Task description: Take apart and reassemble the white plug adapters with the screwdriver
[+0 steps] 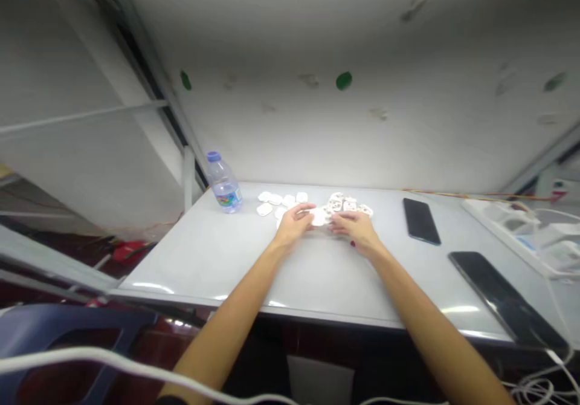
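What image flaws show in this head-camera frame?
In the head view, wide-angle distortion bows the edge of the table, glare streaks its front, the near white cable is blurred, and the small white pieces look soft.

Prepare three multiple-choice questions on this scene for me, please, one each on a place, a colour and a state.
1. Where does the water bottle stand?
A) On the table, left of the white plastic pieces
B) On the chair
C) On the floor

2. What colour is the bottle's cap?
A) Red
B) Green
C) Blue

3. How do the far black phone and the near black phone lie?
A) Flat on the table
B) Propped upright
C) Held in the hands

Answers:
1. A, the bottle stands upright beyond the left hand, to the left of the pieces.
2. C, the cap shows plainly blue.
3. A, both lie flat on the tabletop, to the right of the right hand.
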`<action>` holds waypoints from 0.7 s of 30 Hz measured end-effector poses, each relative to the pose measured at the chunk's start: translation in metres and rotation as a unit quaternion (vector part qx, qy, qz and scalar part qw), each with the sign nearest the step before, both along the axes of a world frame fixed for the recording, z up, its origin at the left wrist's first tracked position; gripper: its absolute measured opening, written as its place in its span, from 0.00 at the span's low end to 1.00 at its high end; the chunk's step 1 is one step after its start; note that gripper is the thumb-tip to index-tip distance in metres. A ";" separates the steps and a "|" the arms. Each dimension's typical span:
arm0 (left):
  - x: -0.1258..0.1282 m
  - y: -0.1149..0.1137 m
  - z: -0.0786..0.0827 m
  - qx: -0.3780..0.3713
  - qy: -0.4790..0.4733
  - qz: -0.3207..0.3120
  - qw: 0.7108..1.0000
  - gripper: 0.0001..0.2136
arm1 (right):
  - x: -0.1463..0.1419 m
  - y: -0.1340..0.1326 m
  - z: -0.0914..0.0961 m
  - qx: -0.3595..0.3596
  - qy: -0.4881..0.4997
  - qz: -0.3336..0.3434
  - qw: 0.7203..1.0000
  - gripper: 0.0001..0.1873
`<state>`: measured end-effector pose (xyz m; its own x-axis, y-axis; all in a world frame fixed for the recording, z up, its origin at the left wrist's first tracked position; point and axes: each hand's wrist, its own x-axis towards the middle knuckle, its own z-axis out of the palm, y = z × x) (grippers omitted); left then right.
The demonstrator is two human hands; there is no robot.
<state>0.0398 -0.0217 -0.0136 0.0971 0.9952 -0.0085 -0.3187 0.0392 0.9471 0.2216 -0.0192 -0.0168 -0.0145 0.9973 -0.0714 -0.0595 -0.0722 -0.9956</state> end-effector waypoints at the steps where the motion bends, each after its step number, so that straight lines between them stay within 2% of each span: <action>1: 0.000 0.000 -0.001 -0.002 -0.011 -0.001 1.000 0.17 | -0.001 -0.001 0.000 -0.002 0.016 0.010 1.000 0.17; 5: 0.001 0.000 -0.005 0.017 -0.027 0.001 1.000 0.20 | -0.003 -0.002 -0.002 -0.015 0.053 0.028 0.998 0.19; 12: 0.006 -0.001 -0.010 0.066 0.116 0.027 0.991 0.13 | 0.000 -0.001 -0.005 -0.010 0.053 0.054 0.997 0.17; 21: 0.004 0.007 -0.015 0.080 0.099 0.053 0.990 0.18 | -0.002 -0.003 -0.002 -0.006 0.045 0.057 0.997 0.21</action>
<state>0.0439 -0.0145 -0.0290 0.0035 0.9899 0.1421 -0.1201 -0.1406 0.9828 0.2199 -0.0222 -0.0185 -0.1344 0.9879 -0.0770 -0.1388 -0.0957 -0.9857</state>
